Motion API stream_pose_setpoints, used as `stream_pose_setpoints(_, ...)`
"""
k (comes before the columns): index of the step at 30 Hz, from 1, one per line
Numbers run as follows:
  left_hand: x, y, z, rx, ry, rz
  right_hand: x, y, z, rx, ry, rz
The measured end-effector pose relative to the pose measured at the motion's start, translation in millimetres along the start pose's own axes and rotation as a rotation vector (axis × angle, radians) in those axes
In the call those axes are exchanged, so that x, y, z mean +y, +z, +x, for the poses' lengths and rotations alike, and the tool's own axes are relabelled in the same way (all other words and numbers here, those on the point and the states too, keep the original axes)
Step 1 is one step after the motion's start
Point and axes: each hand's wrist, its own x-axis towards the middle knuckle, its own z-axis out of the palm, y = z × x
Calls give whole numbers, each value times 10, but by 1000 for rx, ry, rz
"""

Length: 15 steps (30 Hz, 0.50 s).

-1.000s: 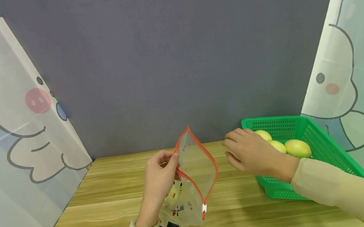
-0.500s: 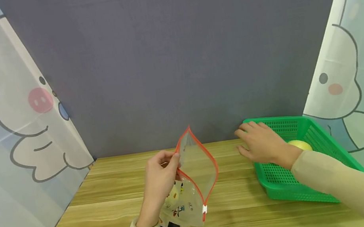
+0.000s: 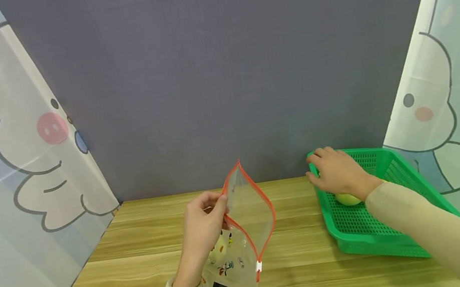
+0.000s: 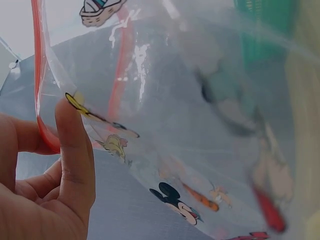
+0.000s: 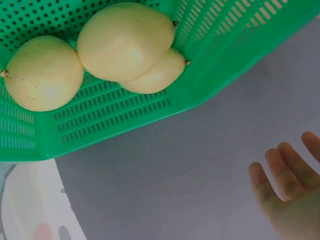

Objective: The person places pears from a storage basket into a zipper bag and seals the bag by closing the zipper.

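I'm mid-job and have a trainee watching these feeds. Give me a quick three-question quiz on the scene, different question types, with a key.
1. Multiple choice: what does the left grip pinch?
A) a cup
B) the edge of the clear bag
C) a towel
2. True or false: the mouth of the bag is closed.
3. Count: in the right wrist view, how many fruits show in the green basket?

Key:
1. B
2. False; it gapes wide.
3. Three.
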Motion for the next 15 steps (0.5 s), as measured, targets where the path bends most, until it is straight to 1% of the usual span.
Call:
stream_pose_setpoints(5,-5,1,1,-5,-1,1,129,16,26,-43,46,16)
stream_pose_setpoints(11,-8,8,8,-2,10,0,257,63,62,-84,111,73)
stream_pose_setpoints(15,-9,12,15,3,12,3,320,106,79,-106,135,107)
